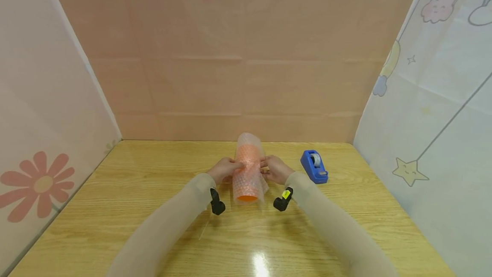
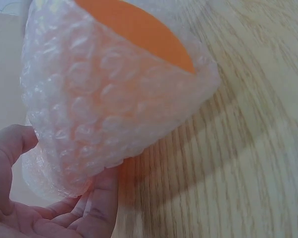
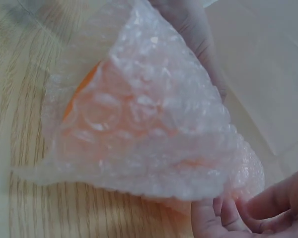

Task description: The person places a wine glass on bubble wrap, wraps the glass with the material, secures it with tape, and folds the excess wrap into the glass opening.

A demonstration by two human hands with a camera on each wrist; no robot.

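Observation:
An orange cylinder-like object (image 1: 247, 198), rolled in clear bubble wrap (image 1: 242, 178), lies lengthwise on the table, one orange end facing me. My left hand (image 1: 226, 170) grips the roll from its left side; in the left wrist view the thumb lies on the wrap (image 2: 99, 99) and the fingers reach beneath it. On the other side my right hand (image 1: 277, 170) pinches the bubble wrap near its loose edge, fingers curled at the underside in the right wrist view. A flap of wrap (image 3: 134, 173) sticks out there. The object's full shape is hidden under the wrap.
A blue tape dispenser (image 1: 314, 166) with a roll of clear tape stands right of the hands on the wooden table (image 1: 153, 161). A pinkish-brown sheet (image 1: 238, 54) hangs behind, and patterned white cloths (image 1: 38, 97) flank both sides.

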